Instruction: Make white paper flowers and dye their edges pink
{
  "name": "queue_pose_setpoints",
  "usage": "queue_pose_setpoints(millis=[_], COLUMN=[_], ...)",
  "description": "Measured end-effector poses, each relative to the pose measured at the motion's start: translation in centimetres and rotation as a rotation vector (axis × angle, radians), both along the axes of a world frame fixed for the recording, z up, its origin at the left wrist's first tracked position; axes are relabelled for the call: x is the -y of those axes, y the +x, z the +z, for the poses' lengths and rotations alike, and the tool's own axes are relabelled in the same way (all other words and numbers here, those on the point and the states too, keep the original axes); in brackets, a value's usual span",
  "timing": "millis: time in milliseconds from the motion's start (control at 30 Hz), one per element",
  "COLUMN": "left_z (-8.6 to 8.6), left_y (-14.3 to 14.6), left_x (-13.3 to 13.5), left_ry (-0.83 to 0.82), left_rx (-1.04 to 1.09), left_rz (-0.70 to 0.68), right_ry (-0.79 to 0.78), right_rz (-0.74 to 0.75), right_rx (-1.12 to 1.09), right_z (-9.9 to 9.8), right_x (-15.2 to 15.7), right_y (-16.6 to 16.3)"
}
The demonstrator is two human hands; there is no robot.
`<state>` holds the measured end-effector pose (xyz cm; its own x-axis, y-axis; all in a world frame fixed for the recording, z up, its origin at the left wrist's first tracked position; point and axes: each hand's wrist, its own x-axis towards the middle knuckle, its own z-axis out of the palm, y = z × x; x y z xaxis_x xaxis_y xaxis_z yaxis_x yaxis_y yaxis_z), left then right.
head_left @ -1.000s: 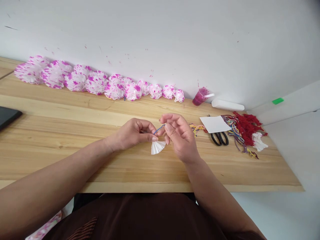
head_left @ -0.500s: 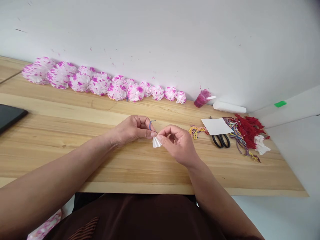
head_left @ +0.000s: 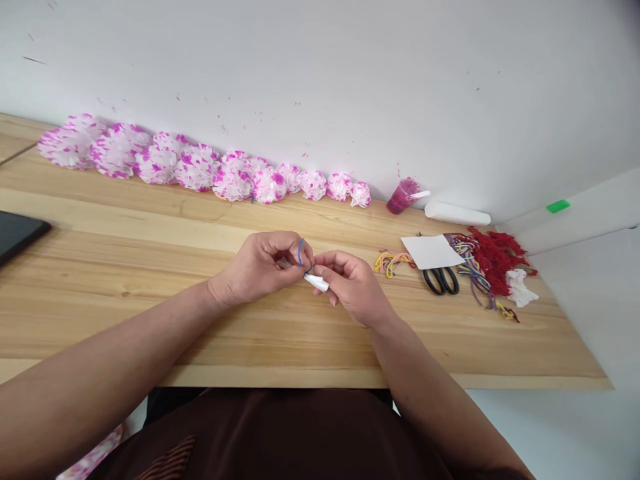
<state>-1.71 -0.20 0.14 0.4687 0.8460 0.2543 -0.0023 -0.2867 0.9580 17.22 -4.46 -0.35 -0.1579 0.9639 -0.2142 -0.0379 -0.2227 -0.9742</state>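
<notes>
Above the middle of the table, my left hand [head_left: 273, 263] pinches a small folded piece of white paper [head_left: 319, 283], whose pleated end sticks out to the right. A thin blue piece of yarn [head_left: 301, 250] loops up beside my left fingers and runs round the paper at the pinch. My right hand [head_left: 353, 283] is closed close against the left one, thumb and forefinger together at the yarn's end; its other fingers curl behind the paper. The fingertips partly hide where yarn and paper meet.
Pink-and-white paper pompoms [head_left: 197, 167] line the wall. Right of them stand a cup of purple liquid [head_left: 401, 197] and a white roll [head_left: 457, 213]. White card [head_left: 433, 252] partly covers black-handled scissors [head_left: 441, 281], near coloured yarn [head_left: 393, 263] and red crumpled material [head_left: 495, 260]. A dark flat object [head_left: 20, 235] lies left.
The folded paper has turned so its end points lower right and looks narrower. The blue yarn now loops round it. My right fingers have shifted from the paper to the yarn.
</notes>
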Motion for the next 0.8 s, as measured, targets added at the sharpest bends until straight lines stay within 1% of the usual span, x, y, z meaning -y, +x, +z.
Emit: queue_pose_setpoints(millis=[133, 267, 400, 467, 600, 700, 800], left_z=[0.02, -0.10, -0.24, -0.26, -0.14, 0.05, 0.22], left_y=[-0.07, -0.12, -0.12, -0.09, -0.07, -0.22, -0.45], left_x=[-0.28, -0.50, -0.66, -0.71, -0.72, -0.77, -0.98], left_ry=[0.012, -0.088, -0.168, -0.182, -0.192, -0.226, -0.299], left_rx=[0.026, 0.104, 0.147, 0.161, 0.141, 0.125, 0.129], left_rz=[-0.008, -0.053, -0.065, -0.071, -0.065, -0.073, -0.062], right_ry=[-0.033, 0.012, 0.057, 0.039, -0.012, 0.006, 0.058], right_rz=[-0.026, -0.067, -0.122, -0.112, -0.015, -0.031, -0.053], right_rx=[-0.038, -0.063, -0.069, -0.093, -0.108, -0.131, -0.132], right_z=[-0.10, 0.22, 0.63, 0.70, 0.46, 0.18, 0.14], right_x=[-0.12, -0.06, -0.03, -0.05, -0.16, -0.24, -0.25], right_y=[-0.25, -0.41, 0.01, 0.19, 0.02, -0.14, 0.01])
